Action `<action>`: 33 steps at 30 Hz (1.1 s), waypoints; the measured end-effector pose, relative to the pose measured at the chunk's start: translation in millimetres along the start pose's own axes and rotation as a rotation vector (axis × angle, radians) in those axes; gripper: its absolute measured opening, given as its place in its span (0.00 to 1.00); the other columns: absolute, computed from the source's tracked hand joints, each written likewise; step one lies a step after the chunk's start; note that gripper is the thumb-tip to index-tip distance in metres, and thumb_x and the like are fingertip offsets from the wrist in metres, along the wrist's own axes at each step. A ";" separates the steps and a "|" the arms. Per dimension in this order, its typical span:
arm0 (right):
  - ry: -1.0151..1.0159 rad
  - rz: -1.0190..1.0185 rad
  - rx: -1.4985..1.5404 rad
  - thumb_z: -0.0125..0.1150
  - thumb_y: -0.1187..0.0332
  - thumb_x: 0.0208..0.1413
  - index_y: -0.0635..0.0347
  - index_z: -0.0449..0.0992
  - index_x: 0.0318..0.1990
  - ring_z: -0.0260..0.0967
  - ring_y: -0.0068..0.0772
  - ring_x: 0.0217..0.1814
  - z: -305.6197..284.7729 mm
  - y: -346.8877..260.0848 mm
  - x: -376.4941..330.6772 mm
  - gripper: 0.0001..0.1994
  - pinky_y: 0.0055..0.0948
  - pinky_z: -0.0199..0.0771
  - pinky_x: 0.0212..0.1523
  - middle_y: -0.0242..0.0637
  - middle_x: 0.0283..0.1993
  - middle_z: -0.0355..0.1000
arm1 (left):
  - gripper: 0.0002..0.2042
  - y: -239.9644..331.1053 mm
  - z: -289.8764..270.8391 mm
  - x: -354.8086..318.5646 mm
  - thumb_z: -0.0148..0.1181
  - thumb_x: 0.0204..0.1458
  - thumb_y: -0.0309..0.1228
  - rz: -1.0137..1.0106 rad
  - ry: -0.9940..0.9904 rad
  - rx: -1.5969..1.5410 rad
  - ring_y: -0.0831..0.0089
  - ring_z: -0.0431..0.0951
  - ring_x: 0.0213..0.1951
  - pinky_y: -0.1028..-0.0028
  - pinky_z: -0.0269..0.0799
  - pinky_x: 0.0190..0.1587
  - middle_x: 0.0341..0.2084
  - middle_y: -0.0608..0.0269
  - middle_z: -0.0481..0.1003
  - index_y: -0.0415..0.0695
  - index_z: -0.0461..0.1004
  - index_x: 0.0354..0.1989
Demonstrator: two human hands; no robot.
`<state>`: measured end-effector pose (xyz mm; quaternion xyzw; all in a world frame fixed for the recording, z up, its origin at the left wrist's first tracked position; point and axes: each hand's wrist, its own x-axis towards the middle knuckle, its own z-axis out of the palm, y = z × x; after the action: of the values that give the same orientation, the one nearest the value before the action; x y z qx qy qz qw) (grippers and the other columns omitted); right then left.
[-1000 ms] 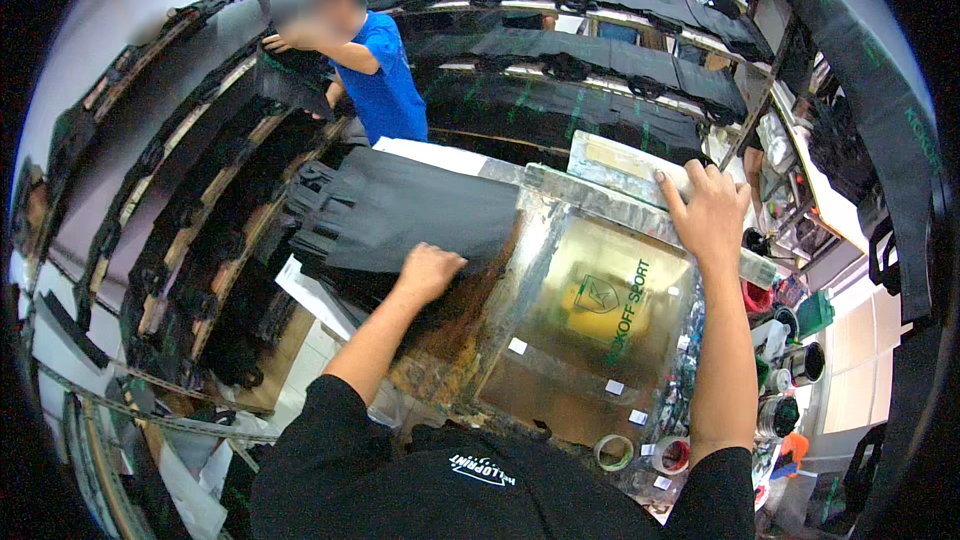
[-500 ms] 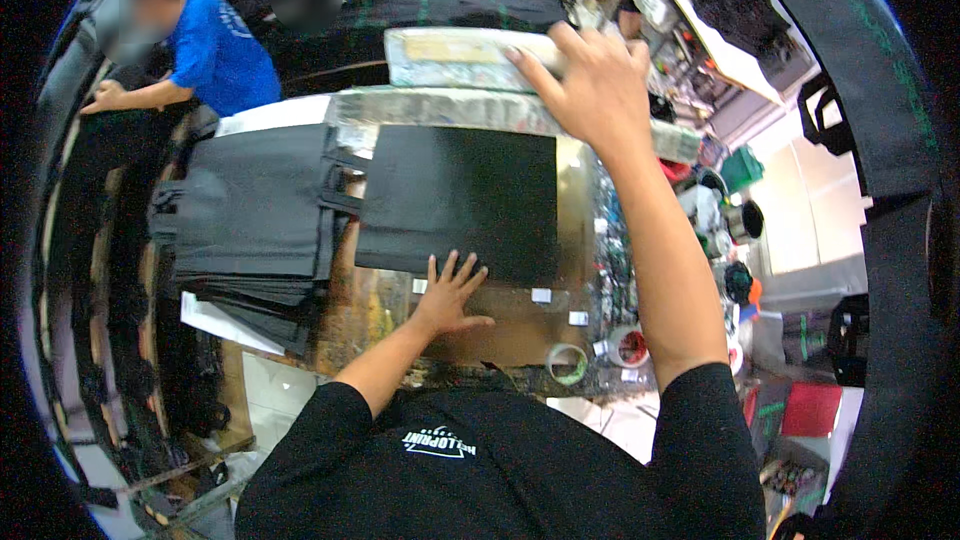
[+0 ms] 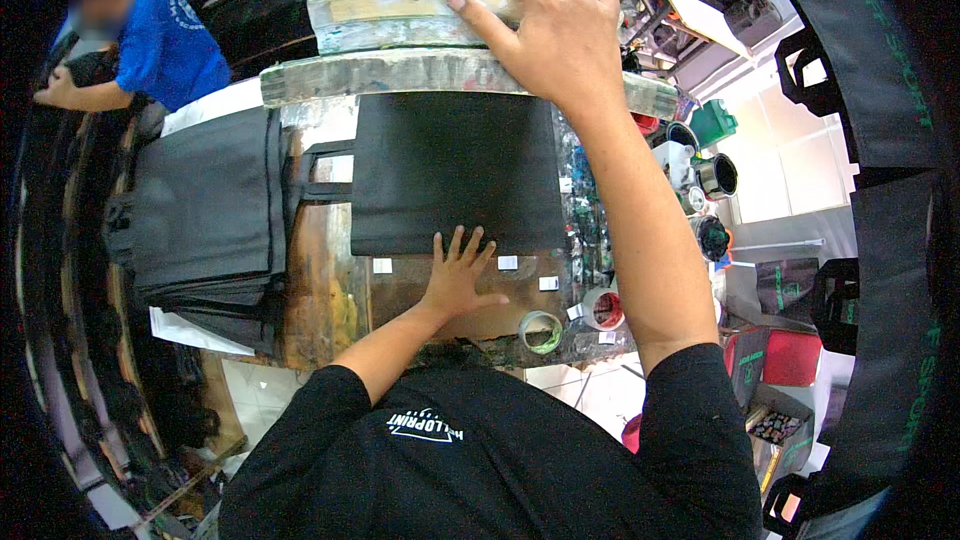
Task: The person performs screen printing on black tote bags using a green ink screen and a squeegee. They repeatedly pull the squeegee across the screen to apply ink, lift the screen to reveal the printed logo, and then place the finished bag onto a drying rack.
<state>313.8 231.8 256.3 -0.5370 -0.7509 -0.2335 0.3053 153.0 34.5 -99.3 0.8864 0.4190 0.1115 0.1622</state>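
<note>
On worktable [image 3: 325,275], black bag [image 3: 455,170] lies flat, handles toward left, beside stack of black bags [image 3: 210,200]. Left hand [image 3: 460,283] splayed on near edge, grasping nothing. Right hand [image 3: 562,40] apparently clasping pale, paint-smeared board [image 3: 390,20] just beyond frame bar [image 3: 400,75]; far side of grip hidden.

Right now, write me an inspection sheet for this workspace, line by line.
Surface: stained worktable, small white patches near its front.
Job's things: flat black bag, straps leftward; bag stack at left; stained bar and pale board beyond.
Clutter: two rolls, green container, cans.
Hands: left hand spread, fingertips on flat black bag; right hand over pale board, thumb against it.
Cables: nothing seen.
Surroundings: person in blue, far left; black fabric hanging right.
</note>
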 end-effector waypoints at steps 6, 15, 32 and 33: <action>-0.029 0.006 0.000 0.54 0.30 0.62 0.55 0.83 0.39 0.78 0.48 0.48 -5.9 -5.4 -4.2 0.33 0.59 0.64 0.52 0.45 0.38 0.81 | 0.57 7.7 -2.8 -11.1 0.51 0.47 0.81 -0.016 -0.030 0.014 0.38 0.43 0.80 0.27 0.30 0.75 0.81 0.50 0.50 0.51 0.61 0.78; -0.004 -0.015 -0.049 0.54 0.32 0.63 0.54 0.82 0.39 0.77 0.46 0.44 -9.6 -10.8 -8.1 0.31 0.52 0.62 0.50 0.43 0.37 0.80 | 0.52 -14.1 -102.7 4.8 0.57 0.53 0.75 -0.178 -0.064 -0.214 0.42 0.63 0.74 0.42 0.51 0.76 0.74 0.45 0.64 0.50 0.59 0.79; -0.792 0.050 0.125 0.79 0.60 0.46 0.48 0.69 0.61 0.71 0.44 0.59 33.4 -45.3 -234.7 0.34 0.53 0.63 0.52 0.38 0.50 0.72 | 0.59 -61.7 -112.4 -118.1 0.40 0.54 0.82 -1.047 0.412 -1.794 0.42 0.71 0.67 0.48 0.68 0.69 0.68 0.35 0.64 0.48 0.39 0.82; -0.802 0.030 0.134 0.80 0.59 0.46 0.48 0.69 0.60 0.71 0.44 0.58 34.2 -46.6 -237.0 0.34 0.53 0.63 0.52 0.38 0.49 0.72 | 0.58 -64.1 -111.1 -118.0 0.39 0.54 0.83 -1.043 0.400 -1.809 0.44 0.74 0.65 0.49 0.69 0.68 0.67 0.37 0.67 0.48 0.42 0.82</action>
<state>318.5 83.0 63.1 -0.5754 -0.8160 0.0484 0.0261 -3.0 2.4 -28.5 0.1125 0.5274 0.4419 0.7169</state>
